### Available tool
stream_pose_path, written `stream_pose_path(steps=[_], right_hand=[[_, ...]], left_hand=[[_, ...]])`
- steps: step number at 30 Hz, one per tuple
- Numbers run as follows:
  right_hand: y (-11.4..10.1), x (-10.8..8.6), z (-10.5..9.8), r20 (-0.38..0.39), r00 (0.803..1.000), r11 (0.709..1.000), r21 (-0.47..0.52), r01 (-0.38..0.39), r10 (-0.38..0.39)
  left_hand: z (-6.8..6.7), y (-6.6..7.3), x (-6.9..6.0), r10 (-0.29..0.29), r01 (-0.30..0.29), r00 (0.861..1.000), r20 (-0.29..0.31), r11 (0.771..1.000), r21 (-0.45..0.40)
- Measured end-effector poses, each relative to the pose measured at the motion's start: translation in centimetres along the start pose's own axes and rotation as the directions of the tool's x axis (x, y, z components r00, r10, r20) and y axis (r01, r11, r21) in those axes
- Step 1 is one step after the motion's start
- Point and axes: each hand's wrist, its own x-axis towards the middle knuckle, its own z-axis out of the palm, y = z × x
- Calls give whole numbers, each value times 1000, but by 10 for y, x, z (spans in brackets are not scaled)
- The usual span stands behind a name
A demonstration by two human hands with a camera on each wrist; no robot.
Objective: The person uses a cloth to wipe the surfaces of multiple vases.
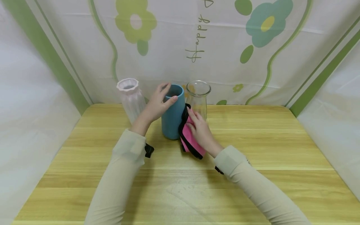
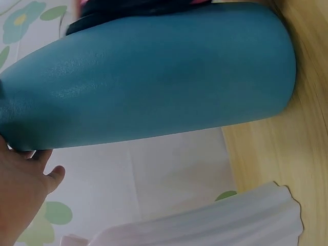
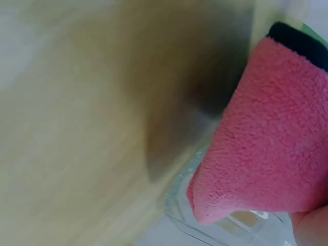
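A tall blue vase (image 1: 172,120) stands upright on the table. My left hand (image 1: 157,104) holds it near the rim from the left, thumb toward the front; in the left wrist view, fingertips of the left hand (image 2: 23,187) touch the vase's side (image 2: 154,77). My right hand (image 1: 202,129) grips a folded pink cloth (image 1: 194,147) with black edging against the vase's right side. Close up, the cloth (image 3: 271,133) looks fluffy, and only a bit of the right hand (image 3: 312,228) shows below it. The vase covers part of the left fingers.
A pale ribbed vase (image 1: 130,100) stands left of the blue one. Close behind the cloth, on the right, is a clear glass vase (image 1: 199,98), partly covered. The wooden table (image 1: 267,140) ends at a white curtain (image 1: 174,65) with printed flowers.
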Motion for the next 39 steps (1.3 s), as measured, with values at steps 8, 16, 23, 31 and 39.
stream_pose_path(steps=[8,16,23,31,39], right_hand=[[12,-8,9,102,992,993,-91,-72,81],[7,-5,4,78,994,996,-54,-73,77],[-3,5,-6,-13,1000,1000,5,2,-2],[-6,9,-6,-43,999,1000,30,1,1],[6,-2,4,54,997,998,-33,-53,55]], left_hand=[[2,1,-1,-31,31,999,9,999,-18],[3,0,1,-14,15,999,-33,1000,23],[0,2,-1,24,-21,998,-51,998,53],[-1,2,1,23,-22,999,-33,998,53],[0,0,1,17,-17,1000,-16,999,31]])
